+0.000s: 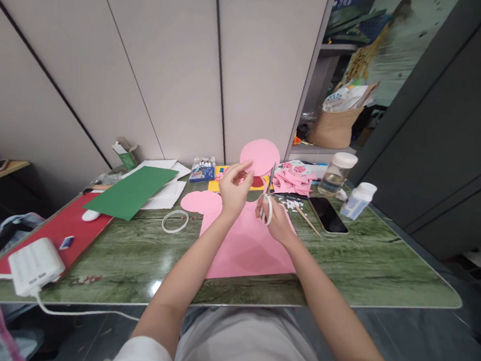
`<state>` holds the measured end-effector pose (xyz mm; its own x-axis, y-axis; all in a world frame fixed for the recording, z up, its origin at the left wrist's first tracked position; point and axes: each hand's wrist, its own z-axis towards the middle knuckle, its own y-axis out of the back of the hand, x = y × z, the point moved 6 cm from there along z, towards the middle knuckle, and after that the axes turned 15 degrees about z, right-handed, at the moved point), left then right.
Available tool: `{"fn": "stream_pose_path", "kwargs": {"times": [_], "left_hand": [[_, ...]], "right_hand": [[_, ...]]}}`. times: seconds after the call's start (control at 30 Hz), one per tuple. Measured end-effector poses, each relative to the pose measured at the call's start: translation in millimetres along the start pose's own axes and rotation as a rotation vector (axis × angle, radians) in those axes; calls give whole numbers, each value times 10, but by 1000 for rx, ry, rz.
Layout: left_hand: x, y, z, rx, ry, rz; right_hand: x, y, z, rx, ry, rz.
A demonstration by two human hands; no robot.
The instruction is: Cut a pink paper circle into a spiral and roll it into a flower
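My left hand [233,188] pinches the lower edge of a pink paper circle [259,156] and holds it up above the table. My right hand [272,214] grips white-handled scissors [269,197] whose blades point up toward the circle. Below both hands a large pink paper sheet [246,242] lies on the green marbled table [124,260]. A second pink circle [203,202] lies flat just left of my left hand.
A green sheet [133,192] on white papers and a red sheet [58,229] lie at left, with a white power bank [36,265] and a tape ring [175,221]. At right are a phone [328,214], a jar [337,174], a small bottle [357,200], a wooden stick and pink cut pieces [291,180].
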<state>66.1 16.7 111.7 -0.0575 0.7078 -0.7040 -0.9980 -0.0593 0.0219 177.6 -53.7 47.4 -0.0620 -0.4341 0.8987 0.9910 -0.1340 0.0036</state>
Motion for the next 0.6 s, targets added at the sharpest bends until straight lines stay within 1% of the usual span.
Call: {"fn": "stream_pose_path", "kwargs": {"times": [0.2, 0.3, 0.6], "left_hand": [[31, -2, 2, -8, -21, 2], [37, -4, 8, 7, -41, 7], [51, -22, 3, 37, -20, -31]], "right_hand": [[-13, 0, 6, -1, -6, -4], [5, 10, 4, 3, -14, -1], [-7, 22, 5, 4, -23, 9]]}}
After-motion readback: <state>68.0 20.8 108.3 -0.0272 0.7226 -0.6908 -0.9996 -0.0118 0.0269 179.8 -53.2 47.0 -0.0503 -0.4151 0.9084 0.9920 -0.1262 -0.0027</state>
